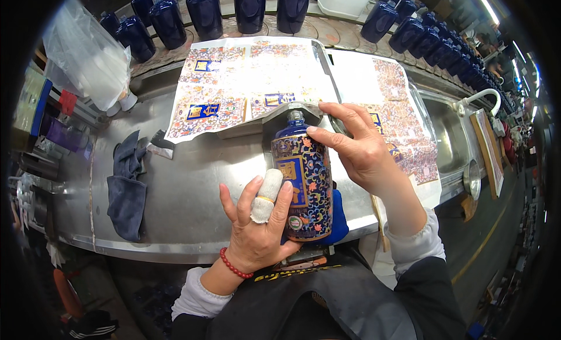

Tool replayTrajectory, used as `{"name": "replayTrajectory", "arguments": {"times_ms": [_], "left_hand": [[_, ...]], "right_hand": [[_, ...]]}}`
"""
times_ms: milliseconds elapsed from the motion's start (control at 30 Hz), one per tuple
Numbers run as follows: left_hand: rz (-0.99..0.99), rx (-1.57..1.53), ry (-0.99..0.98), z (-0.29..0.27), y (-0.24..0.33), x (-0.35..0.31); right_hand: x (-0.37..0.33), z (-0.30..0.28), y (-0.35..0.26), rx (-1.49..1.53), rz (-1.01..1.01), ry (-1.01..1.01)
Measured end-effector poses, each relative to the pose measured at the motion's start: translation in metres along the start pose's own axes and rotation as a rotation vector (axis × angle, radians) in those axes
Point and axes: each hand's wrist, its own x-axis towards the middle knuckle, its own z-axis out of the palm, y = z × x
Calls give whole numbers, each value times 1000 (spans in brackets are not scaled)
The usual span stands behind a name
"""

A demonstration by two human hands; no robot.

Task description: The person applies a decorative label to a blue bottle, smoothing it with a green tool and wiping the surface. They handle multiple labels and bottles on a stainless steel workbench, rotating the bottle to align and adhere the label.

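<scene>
A dark blue glass bottle (318, 188) with a colourful floral decal and a blue label panel leans toward me over the front of the steel bench, its neck pointing away. My right hand (365, 150) is at its shoulder, thumb on the front and fingers reaching beside the neck. Along the lower left side lies my left hand (257, 226), its fingers spread and its index finger and thumb touching the bottle. A white cloth wrap (267, 197) with a band covers one left finger. Under the bottle a blue cloth (336, 223) partly shows.
Printed decal sheets (213, 86) lie behind the bottle, with another stack (391, 106) to the right. A grey cloth (127, 188) rests on the steel bench (181, 194). Rows of blue bottles (249, 13) stand on a conveyor behind. A sink (441, 129) is at right.
</scene>
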Motion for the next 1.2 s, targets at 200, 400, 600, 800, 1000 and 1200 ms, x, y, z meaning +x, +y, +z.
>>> {"name": "replayTrajectory", "arguments": {"times_ms": [200,400,600,800,1000,1200], "left_hand": [[-6,-8,-27,2,0,-2],[-24,-27,-56,-1,4,-3],[-42,-2,-50,1,13,0],[-56,-2,-63,-1,16,2],[-58,-3,-55,-2,17,4],[-56,-25,-90,1,16,0]], "right_hand": [[-6,-4,5,18,26,70],[-21,1,3,114,126,25],[-27,6,2,12,94,90],[-27,8,2,15,115,118],[-28,8,1,72,121,98],[-27,10,1,11,77,131]]}}
